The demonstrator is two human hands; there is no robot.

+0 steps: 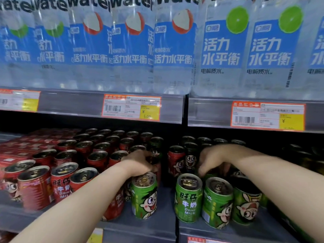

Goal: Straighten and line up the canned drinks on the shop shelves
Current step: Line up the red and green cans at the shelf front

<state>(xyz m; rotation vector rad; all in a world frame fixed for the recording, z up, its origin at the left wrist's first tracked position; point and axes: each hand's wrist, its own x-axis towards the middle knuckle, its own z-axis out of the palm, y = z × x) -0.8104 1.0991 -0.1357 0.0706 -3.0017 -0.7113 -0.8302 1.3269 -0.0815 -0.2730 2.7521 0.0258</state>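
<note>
At centre frame the left hand point(138, 162) curls over a red milk can point(156, 166), just behind the front green milk can point(144, 196). To its right, the blurred right hand point(214, 159) reaches down behind the green cans point(217, 202); I cannot tell its grip.

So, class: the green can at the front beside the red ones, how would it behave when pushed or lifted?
The green can looks like rigid metal, so it probably stays stiff when gripped. Short and squat, standing upright, it would likely slide rather than tip. On its side, its round body should roll.
</note>
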